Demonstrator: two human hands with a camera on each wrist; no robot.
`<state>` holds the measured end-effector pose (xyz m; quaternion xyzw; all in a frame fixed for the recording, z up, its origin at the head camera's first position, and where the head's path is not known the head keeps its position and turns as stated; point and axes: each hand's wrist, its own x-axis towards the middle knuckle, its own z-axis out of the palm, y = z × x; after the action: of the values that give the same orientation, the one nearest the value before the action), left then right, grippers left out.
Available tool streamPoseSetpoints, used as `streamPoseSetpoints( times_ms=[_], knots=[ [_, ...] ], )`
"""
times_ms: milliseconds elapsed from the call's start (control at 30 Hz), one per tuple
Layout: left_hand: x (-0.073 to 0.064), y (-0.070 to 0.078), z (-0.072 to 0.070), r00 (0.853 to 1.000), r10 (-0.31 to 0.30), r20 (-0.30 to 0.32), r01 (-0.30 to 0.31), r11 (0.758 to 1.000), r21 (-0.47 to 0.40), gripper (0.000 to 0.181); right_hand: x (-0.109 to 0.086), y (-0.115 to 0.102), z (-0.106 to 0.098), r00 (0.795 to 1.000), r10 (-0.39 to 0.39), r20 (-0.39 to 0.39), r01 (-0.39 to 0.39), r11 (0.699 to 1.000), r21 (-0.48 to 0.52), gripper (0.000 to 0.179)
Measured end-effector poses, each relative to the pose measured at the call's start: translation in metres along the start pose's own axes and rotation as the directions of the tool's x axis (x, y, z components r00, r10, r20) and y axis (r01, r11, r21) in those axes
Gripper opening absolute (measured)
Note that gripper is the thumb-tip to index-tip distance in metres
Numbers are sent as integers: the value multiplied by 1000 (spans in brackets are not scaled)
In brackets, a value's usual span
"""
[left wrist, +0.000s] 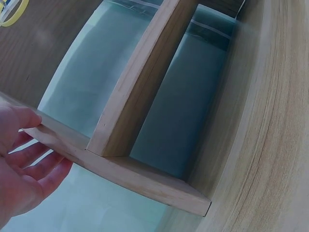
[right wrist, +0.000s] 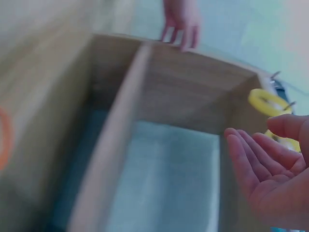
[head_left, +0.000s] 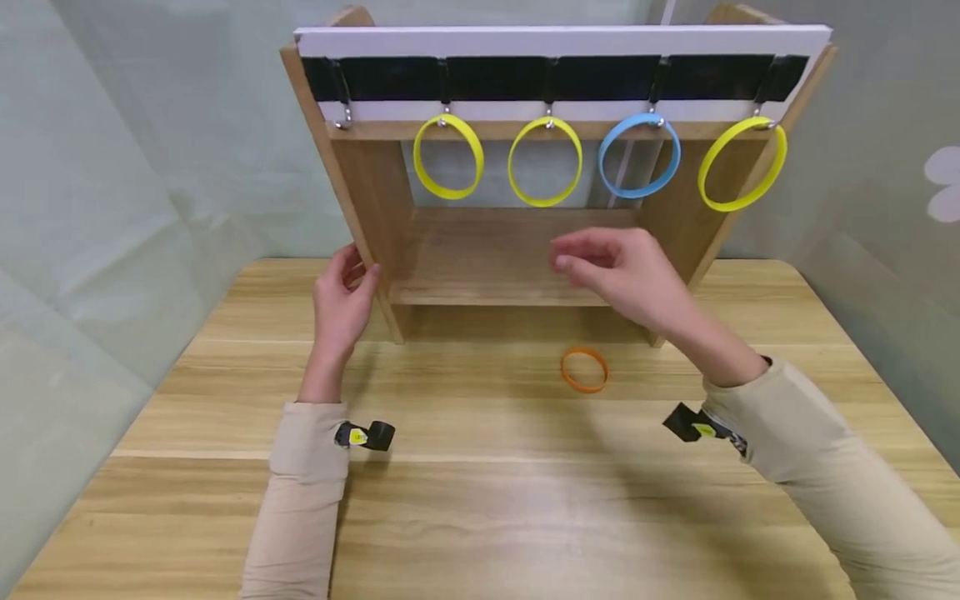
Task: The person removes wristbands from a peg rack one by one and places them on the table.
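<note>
My left hand (head_left: 343, 298) grips the front edge of the left side panel of a wooden shelf (head_left: 517, 250), thumb on one side and fingers round the other. In midair before the shelf opening is my right hand (head_left: 630, 275), fingers loosely bent and holding nothing. Above it a row of hooks carries a yellow ring (head_left: 480, 158), a second yellow ring (head_left: 579, 162), a blue ring (head_left: 677, 158) and a third yellow ring (head_left: 782, 158). The leftmost hook (head_left: 345, 118) bears no ring. An orange ring (head_left: 564, 367) lies flat on the table below my right hand.
The wooden table (head_left: 480, 517) reaches under both forearms. A white board with a black strip (head_left: 495, 79) spans the shelf's upper front and bears the hooks. Pale sheeting (head_left: 112, 167) hangs behind and beside the table.
</note>
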<state>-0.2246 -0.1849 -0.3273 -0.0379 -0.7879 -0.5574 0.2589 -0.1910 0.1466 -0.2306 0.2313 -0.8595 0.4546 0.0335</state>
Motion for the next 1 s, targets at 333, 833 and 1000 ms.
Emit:
streamPoseSetpoints(
  times_ms=[333,833,1000],
  knots=[
    [1,0,-2,1000,9,-4,-9,1000,0,37,43,-56,8,996,-5,94,1,999,39,39],
    [0,3,-2,999,20,33,-19,1000,-11,40,76,-74,18,992,37,124,-61,980,191,25],
    [-1,1,-3,999,6,34,-6,1000,-12,41,79,-81,24,995,50,88,-66,980,187,23]
  ],
)
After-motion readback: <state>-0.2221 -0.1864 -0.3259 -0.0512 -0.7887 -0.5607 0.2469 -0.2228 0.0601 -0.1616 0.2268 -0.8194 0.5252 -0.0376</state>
